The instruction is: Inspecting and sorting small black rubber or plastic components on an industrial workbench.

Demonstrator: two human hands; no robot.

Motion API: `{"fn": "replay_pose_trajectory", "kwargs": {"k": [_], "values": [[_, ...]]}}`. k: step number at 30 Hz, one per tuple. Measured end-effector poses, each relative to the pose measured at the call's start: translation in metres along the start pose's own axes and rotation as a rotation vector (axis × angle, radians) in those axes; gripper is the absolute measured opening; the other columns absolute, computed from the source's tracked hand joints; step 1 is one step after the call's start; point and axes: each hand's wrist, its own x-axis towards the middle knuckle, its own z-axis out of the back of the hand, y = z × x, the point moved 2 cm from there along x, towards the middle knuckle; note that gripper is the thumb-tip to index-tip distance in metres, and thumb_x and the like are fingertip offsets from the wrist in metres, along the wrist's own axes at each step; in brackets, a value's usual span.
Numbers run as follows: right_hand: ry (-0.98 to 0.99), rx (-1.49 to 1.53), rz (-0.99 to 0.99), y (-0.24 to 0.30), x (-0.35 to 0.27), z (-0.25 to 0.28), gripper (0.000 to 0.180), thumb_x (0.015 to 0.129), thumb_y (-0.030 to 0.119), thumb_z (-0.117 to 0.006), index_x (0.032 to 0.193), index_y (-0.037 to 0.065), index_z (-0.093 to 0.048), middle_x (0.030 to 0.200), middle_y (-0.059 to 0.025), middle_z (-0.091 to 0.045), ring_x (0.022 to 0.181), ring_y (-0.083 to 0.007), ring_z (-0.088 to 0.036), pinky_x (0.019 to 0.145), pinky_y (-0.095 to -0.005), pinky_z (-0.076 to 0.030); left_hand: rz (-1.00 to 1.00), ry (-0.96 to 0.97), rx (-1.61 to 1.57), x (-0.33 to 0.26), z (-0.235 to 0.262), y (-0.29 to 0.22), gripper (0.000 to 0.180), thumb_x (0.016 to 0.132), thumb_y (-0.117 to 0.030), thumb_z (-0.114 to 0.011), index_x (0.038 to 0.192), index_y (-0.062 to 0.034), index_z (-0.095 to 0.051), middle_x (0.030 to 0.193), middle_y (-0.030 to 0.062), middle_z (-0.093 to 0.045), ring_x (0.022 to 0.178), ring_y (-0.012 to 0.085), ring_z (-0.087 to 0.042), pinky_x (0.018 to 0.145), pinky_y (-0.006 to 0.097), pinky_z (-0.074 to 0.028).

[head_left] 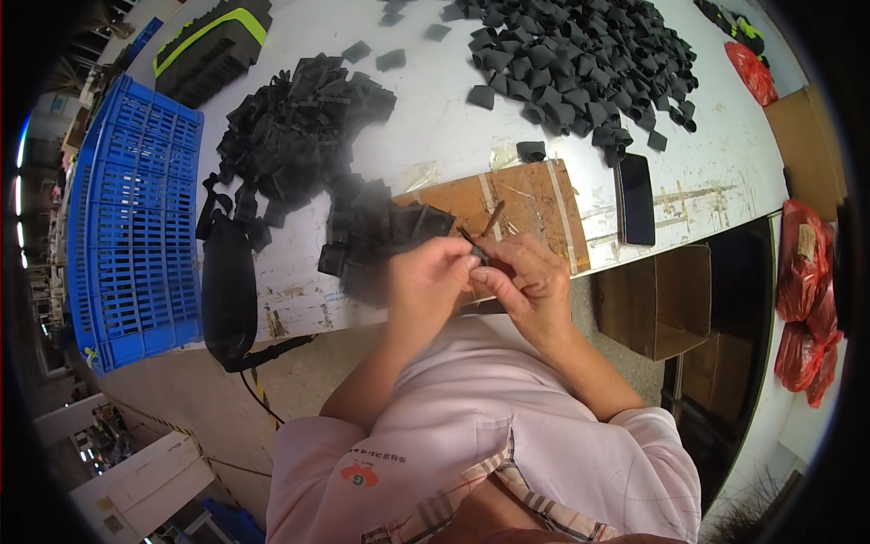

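Observation:
My left hand [428, 276] and my right hand [530, 281] meet in front of my chest at the near edge of the white table [435, 136]. Both pinch one small black strap piece [473, 247] between their fingertips. Just beyond my left hand lies a heap of folded black strap loops [381, 227], part of a larger pile [290, 136] stretching to the back left. A brown board [517, 204] with tape strips lies under and behind my hands.
A second heap of black loops [580, 63] covers the back right of the table. A dark phone [634, 198] lies at the right edge. A blue crate [131, 222] stands left, a black pouch [227, 290] beside it. Cardboard boxes [657, 299] and red bags [802, 299] sit to the right.

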Motion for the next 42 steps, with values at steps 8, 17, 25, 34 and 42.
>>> {"fn": "replay_pose_trajectory", "kwargs": {"k": [8,17,25,34,42], "values": [[-0.15,-0.3,0.102,0.001,0.0,-0.003,0.02,0.062,-0.006,-0.064,0.081,0.0,-0.06,0.072,-0.0114,-0.054,0.059,-0.0262,-0.055,0.05,-0.0317,-0.045,-0.42,-0.295,0.35,-0.003,-0.021,0.001,0.011,0.073,0.008,-0.057,0.084,0.002,-0.057,0.063,0.0014,-0.056,0.046,0.0039,-0.047,0.038,0.021,-0.036],[0.183,1.289,-0.838,-0.016,0.005,0.012,0.006,0.075,0.003,-0.063,0.078,0.0,-0.059,0.07,-0.0014,-0.053,0.052,-0.0057,-0.039,0.043,-0.0175,-0.028,0.016,-0.055,-0.283,-0.002,-0.021,-0.016,0.01,0.075,0.008,-0.05,0.083,0.0017,-0.051,0.063,0.0018,-0.05,0.043,0.0017,-0.037,0.038,0.018,-0.028],[0.281,0.738,-0.443,0.028,0.041,0.03,0.022,0.086,0.026,-0.056,0.073,0.008,-0.051,0.062,0.0072,-0.042,0.053,-0.0009,-0.034,0.044,-0.016,-0.025,0.305,0.275,-1.148,0.022,-0.013,-0.042,0.016,0.079,0.005,-0.043,0.094,0.0044,-0.049,0.078,0.0145,-0.058,0.033,0.0038,-0.033,0.031,0.018,-0.026],[0.356,0.879,-0.469,-0.018,0.055,0.016,0.027,0.087,0.031,-0.054,0.072,0.008,-0.053,0.061,0.007,-0.043,0.053,-0.0014,-0.034,0.046,-0.017,-0.027,0.33,0.243,-1.047,0.035,-0.012,-0.02,0.017,0.088,-0.002,-0.041,0.103,-0.0001,-0.047,0.073,0.0064,-0.057,0.032,0.0027,-0.03,0.032,0.017,-0.024],[0.425,0.92,-0.443,-0.031,0.052,0.011,0.028,0.087,0.031,-0.054,0.072,0.008,-0.053,0.061,0.007,-0.042,0.051,-0.0011,-0.033,0.044,-0.017,-0.025,0.183,0.173,-0.923,0.029,-0.015,-0.026,0.015,0.087,0.0,-0.043,0.101,-0.0002,-0.046,0.075,0.006,-0.056,0.035,0.0024,-0.032,0.035,0.018,-0.026]]}}
